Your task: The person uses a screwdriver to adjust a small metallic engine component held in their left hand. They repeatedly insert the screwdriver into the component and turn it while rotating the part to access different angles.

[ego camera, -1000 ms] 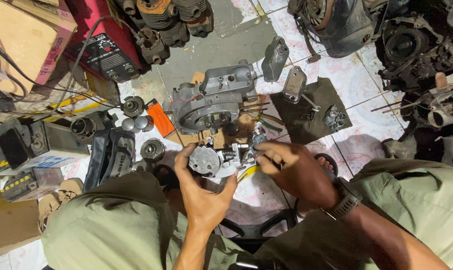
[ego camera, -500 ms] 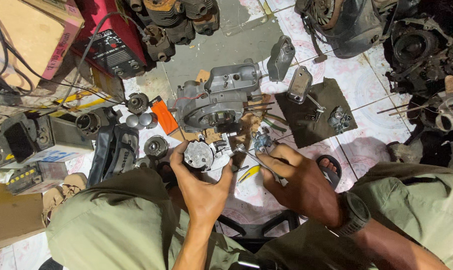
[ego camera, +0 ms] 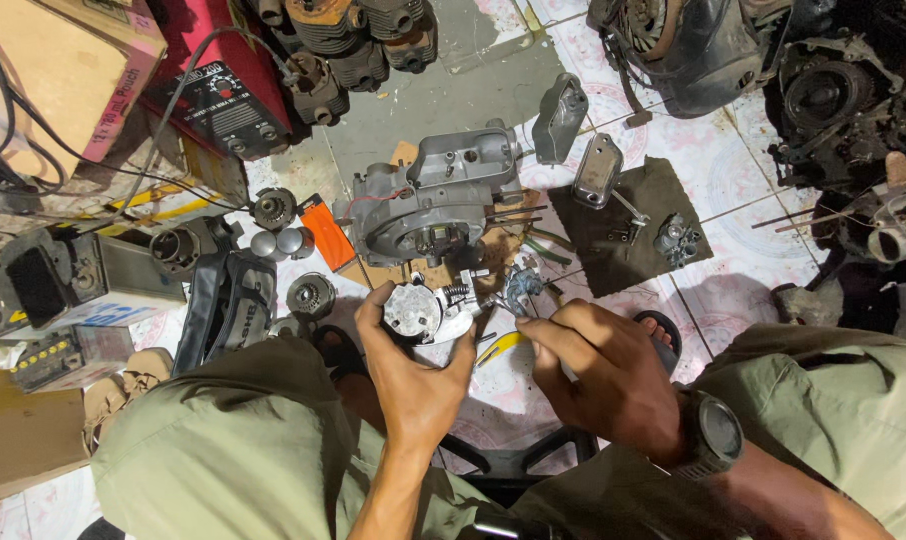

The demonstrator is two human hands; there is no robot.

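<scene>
We grip the round metal part (ego camera: pixel 414 312) in our left hand (ego camera: pixel 413 375), right hand (ego camera: pixel 598 375) fingers pinching a small tool (ego camera: pixel 503 303) against it, the engine case (ego camera: pixel 438 195) lying stripped on the floor.

The left hand (ego camera: pixel 413 375) covers the back of the round metal part (ego camera: pixel 416 310) — the tool tip by the right hand (ego camera: pixel 598 375) is too small to tell

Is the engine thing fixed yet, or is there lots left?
Not yet. Done: the grey engine case lies opened on the floor, parts spread on a dark cloth. In hand: the left hand holds a round metal part; the right hand works a small tool at it. Left: many loose pieces.
</scene>
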